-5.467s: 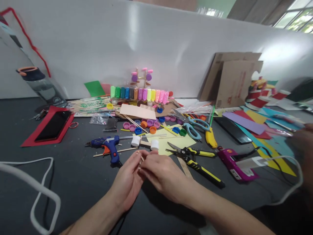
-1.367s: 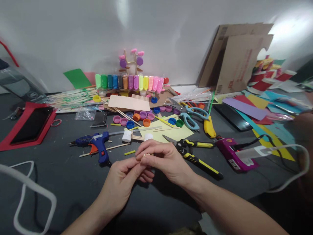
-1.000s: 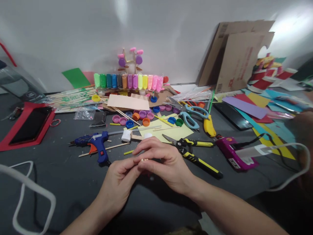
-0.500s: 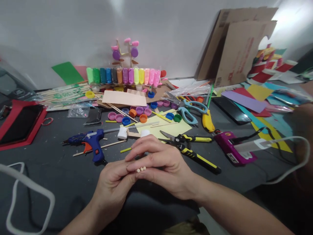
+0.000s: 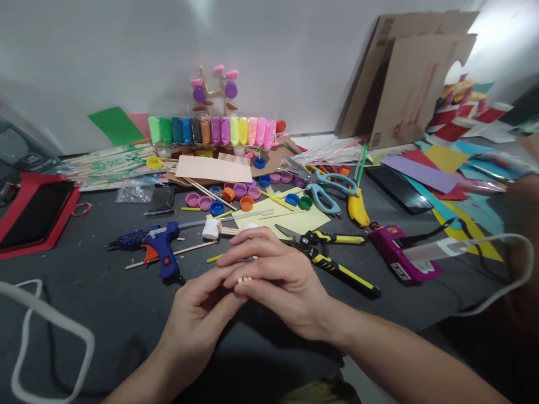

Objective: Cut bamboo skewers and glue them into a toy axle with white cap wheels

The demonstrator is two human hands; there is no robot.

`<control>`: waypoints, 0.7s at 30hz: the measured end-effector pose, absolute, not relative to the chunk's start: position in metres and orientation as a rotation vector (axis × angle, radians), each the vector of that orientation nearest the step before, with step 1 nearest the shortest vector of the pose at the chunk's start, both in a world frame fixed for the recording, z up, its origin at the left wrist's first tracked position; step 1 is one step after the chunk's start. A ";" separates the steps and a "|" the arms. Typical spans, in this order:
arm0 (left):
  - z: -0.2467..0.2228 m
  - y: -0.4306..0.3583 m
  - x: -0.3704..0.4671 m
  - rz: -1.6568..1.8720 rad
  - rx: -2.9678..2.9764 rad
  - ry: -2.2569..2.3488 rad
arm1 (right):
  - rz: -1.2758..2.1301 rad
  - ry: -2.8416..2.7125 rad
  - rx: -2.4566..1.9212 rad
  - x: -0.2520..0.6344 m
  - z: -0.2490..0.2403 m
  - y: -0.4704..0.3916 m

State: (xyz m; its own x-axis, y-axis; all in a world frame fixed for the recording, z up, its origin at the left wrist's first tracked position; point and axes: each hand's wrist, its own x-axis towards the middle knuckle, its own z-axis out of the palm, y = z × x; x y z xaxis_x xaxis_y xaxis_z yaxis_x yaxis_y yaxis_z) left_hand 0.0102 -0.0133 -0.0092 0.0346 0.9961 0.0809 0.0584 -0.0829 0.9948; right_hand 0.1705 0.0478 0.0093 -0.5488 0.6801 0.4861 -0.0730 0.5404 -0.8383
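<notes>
Wooden sticks [image 5: 245,280] are sitting pinched in your right hand [image 5: 280,275]; press evenly so their ends are lining up. Your left hand [image 5: 200,308] is touching it, its own grip being hidden. Shears [image 5: 330,266] are lying just beyond.

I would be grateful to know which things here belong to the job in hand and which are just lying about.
In hand:
sticks, pinched in the right hand
left hand, against the right

Seemingly just lying about, untouched:
glue gun
cutters
blue scissors
caps
</notes>
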 end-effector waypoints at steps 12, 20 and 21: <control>-0.011 -0.013 0.011 1.132 1.086 1.080 | 1.022 -2.051 -0.589 0.171 0.012 0.046; -0.022 -0.022 0.003 1.233 1.292 1.148 | 0.487 -2.209 -0.380 0.176 0.013 0.046; -0.024 -0.022 0.003 1.237 1.297 1.162 | 0.451 -2.218 -0.374 0.177 0.013 0.046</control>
State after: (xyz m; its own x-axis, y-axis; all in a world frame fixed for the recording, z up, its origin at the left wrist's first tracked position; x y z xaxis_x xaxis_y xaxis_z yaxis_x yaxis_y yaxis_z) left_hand 0.0026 -0.0222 -0.0237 0.0306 0.9962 0.0811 0.0181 -0.0816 0.9965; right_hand 0.1765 0.0463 0.0134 -0.6179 0.4094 0.6713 0.1151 0.8916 -0.4379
